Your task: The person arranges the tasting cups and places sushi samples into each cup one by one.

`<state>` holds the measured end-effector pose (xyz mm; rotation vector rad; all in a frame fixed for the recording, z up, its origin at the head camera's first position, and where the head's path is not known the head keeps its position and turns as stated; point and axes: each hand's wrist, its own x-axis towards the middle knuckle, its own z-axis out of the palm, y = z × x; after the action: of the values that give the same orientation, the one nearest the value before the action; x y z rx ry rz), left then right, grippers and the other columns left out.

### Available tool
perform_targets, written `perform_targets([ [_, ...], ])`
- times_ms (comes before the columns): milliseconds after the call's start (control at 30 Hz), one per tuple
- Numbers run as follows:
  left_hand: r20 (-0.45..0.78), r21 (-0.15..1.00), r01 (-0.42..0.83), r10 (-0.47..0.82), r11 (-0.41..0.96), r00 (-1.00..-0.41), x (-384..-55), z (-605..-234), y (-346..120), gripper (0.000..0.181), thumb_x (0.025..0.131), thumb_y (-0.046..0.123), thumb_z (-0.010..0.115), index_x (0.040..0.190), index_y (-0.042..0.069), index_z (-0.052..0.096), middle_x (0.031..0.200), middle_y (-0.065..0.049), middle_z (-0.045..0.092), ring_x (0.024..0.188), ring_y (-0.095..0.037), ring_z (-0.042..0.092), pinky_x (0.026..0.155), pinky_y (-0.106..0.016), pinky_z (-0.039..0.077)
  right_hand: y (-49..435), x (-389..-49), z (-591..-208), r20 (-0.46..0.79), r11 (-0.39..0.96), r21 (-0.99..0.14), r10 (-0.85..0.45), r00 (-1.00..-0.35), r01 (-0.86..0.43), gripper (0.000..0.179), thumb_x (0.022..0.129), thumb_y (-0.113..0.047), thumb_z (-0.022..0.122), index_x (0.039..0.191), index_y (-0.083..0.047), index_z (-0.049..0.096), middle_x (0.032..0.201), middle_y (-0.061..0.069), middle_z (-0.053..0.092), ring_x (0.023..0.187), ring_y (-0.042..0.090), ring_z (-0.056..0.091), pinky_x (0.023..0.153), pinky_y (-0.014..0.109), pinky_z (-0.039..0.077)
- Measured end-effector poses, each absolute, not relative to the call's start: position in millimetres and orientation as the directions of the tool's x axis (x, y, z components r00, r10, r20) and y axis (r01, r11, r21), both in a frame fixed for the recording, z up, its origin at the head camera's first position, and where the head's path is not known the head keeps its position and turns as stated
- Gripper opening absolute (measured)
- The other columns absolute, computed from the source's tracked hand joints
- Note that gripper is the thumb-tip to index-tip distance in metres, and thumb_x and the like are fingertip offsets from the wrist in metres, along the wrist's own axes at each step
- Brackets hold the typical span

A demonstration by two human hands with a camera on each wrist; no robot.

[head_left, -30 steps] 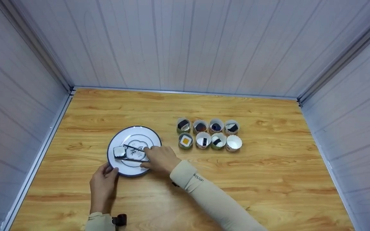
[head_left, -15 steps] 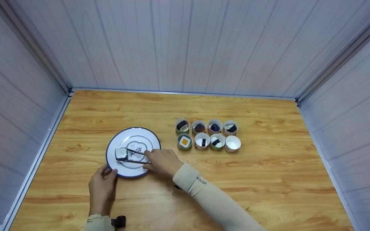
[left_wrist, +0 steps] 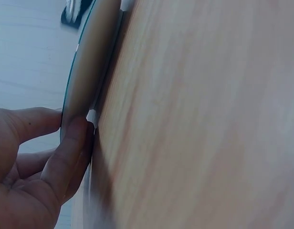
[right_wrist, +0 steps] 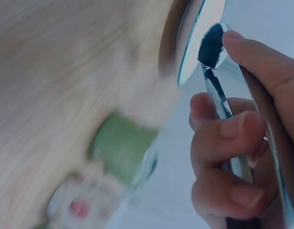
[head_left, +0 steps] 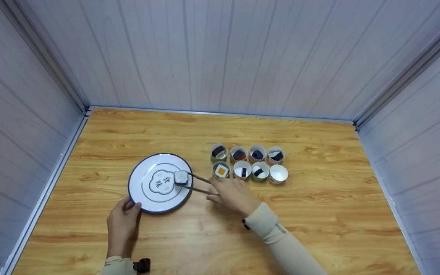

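My left hand (head_left: 122, 225) pinches the near-left rim of a round white plate (head_left: 139, 177) with a blue edge. In the left wrist view, thumb and fingers (left_wrist: 61, 160) lie on both sides of that rim. My right hand (head_left: 236, 195) grips metal tongs (head_left: 201, 190), whose serrated arms show in the right wrist view. Between the tongs' tips is a white block-like sushi piece (head_left: 181, 177) with a dark wrap (right_wrist: 212, 45). It appears over the plate's right side; whether it touches the plate I cannot tell.
Two rows of small paper cups stand right of the plate. Several hold sushi-like pieces, one with a yellow square (head_left: 221, 170). The front right cup (head_left: 278, 174) shows only its white inside. Pale panels (head_left: 220, 57) enclose the wooden table (head_left: 319, 214) on three sides.
My right hand and tongs have moved right, carrying the white sushi piece from the plate's left side to its right side. My left hand stays at the rim.
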<state>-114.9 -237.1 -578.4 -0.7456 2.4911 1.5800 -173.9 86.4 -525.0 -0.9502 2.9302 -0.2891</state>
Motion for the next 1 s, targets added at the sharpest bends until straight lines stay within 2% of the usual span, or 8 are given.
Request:
perform_targets([
  [233,-0.336,0.818,-0.457,-0.354,0.351,-0.873,-115,-579,-237,0.054,0.101,0.018,0.059,0.146,-0.008,0.042,0.135,-0.03,0.054,0.12,-0.041,0.057,0.1,-0.048,0.049,152,-151,-520,0.137,0.815,-0.203,-0.526,-0.839,-0.543,0.052,0.093,-0.041,0.07,0.133,-0.01,0.058,0.09,0.01,0.068,0.062,0.023,0.062,0.051,0.036,0.053],
  [333,-0.344,0.815,-0.464,-0.355,0.347,-0.869,-116,-579,-237,0.054,0.102,0.018,0.059,0.146,-0.008,0.042,0.135,-0.031,0.054,0.12,-0.041,0.057,0.1,-0.048,0.049,179,-141,-514,0.139,0.847,-0.213,-0.468,-0.873,-0.488,0.054,0.092,-0.04,0.071,0.137,-0.012,0.057,0.09,0.009,0.067,0.064,0.023,0.062,0.052,0.039,0.054],
  [400,-0.352,0.814,-0.47,-0.354,0.341,-0.866,-117,-579,-237,0.054,0.102,0.018,0.059,0.146,-0.008,0.042,0.136,-0.031,0.053,0.121,-0.041,0.057,0.1,-0.048,0.049,196,-135,-509,0.134,0.872,-0.213,-0.421,-0.897,-0.441,0.055,0.092,-0.04,0.072,0.138,-0.013,0.057,0.098,0.012,0.07,0.067,0.026,0.065,0.054,0.042,0.055],
  [500,-0.364,0.809,-0.482,-0.356,0.336,-0.86,-119,-579,-237,0.055,0.102,0.018,0.059,0.146,-0.008,0.041,0.136,-0.031,0.053,0.121,-0.041,0.056,0.1,-0.049,0.049,223,-125,-503,0.129,0.904,-0.209,-0.353,-0.927,-0.373,0.054,0.093,-0.04,0.071,0.139,-0.016,0.057,0.1,0.012,0.07,0.067,0.028,0.065,0.051,0.042,0.053],
  [567,-0.367,0.807,-0.487,-0.36,0.336,-0.858,-120,-579,-237,0.055,0.102,0.018,0.059,0.146,-0.008,0.041,0.136,-0.031,0.052,0.121,-0.042,0.056,0.1,-0.049,0.049,239,-120,-501,0.131,0.92,-0.198,-0.317,-0.94,-0.338,0.054,0.093,-0.04,0.071,0.139,-0.015,0.057,0.096,0.011,0.07,0.063,0.027,0.064,0.047,0.04,0.052],
  [633,-0.367,0.804,-0.488,-0.363,0.34,-0.857,-120,-580,-237,0.054,0.102,0.018,0.059,0.146,-0.008,0.041,0.136,-0.031,0.052,0.121,-0.042,0.056,0.1,-0.05,0.049,255,-117,-500,0.127,0.938,-0.177,-0.28,-0.952,-0.299,0.054,0.093,-0.04,0.072,0.138,-0.015,0.059,0.088,0.008,0.068,0.058,0.024,0.06,0.043,0.037,0.048],
  [733,-0.361,0.804,-0.486,-0.367,0.343,-0.857,-120,-580,-237,0.054,0.102,0.018,0.059,0.146,-0.008,0.042,0.136,-0.031,0.053,0.121,-0.042,0.056,0.1,-0.05,0.049,274,-114,-500,0.119,0.957,-0.147,-0.233,-0.965,-0.249,0.053,0.091,-0.04,0.073,0.133,-0.01,0.061,0.086,0.01,0.069,0.055,0.022,0.058,0.039,0.034,0.044],
  [1000,-0.332,0.814,-0.457,-0.358,0.359,-0.873,-118,-580,-237,0.053,0.101,0.019,0.059,0.145,-0.008,0.044,0.134,-0.031,0.055,0.12,-0.041,0.057,0.099,-0.049,0.049,304,-110,-505,0.09,0.975,-0.135,-0.168,-0.982,-0.179,0.044,0.09,-0.035,0.076,0.121,-0.006,0.064,0.075,0.009,0.064,0.049,0.022,0.054,0.037,0.037,0.041],
])
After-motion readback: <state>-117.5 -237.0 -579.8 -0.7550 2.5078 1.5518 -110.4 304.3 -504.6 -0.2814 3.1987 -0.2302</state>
